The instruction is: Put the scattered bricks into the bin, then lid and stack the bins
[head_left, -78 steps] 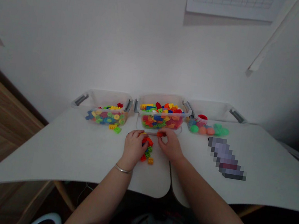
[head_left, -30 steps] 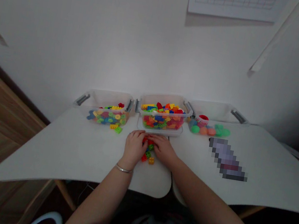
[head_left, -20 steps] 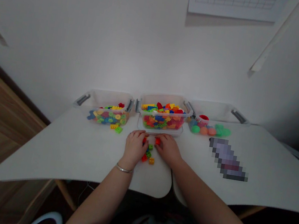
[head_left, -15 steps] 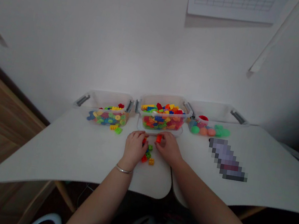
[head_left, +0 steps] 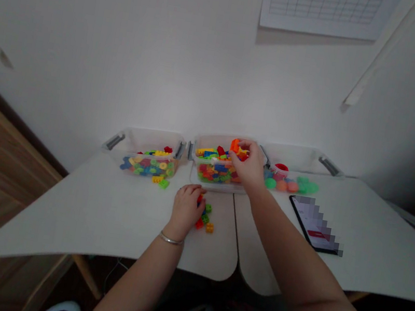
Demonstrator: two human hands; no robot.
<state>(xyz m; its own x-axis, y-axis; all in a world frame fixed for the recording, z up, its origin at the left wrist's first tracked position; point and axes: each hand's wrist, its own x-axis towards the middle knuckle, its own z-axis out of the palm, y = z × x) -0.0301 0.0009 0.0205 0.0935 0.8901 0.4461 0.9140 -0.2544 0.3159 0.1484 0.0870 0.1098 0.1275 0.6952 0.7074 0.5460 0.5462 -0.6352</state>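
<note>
My right hand (head_left: 249,166) is raised over the middle clear box (head_left: 222,184), an orange toy brick (head_left: 235,144) pinched between its thumb and fingers. That box is full of mixed coloured bricks. Lower down, my left hand (head_left: 187,206) stays at the table with its fingers curled round a red-orange brick (head_left: 200,197), mostly hidden by the hand. Close beside it lie green bricks (head_left: 205,219), a red brick (head_left: 199,224) and a yellow-orange brick (head_left: 209,228). Something blue shows partly by my left thumb.
On the left a clear box (head_left: 115,142) holds colourful pieces, with a yellow brick (head_left: 157,179) and a light green brick (head_left: 164,184) before it. To the right stands another clear box (head_left: 301,160) with balls and a red ring-like piece. A partly blurred phone or tablet (head_left: 312,227) lies on the table.
My right hand has lifted the orange brick up and away from the table, over the middle box. The left hand has hardly moved.
</note>
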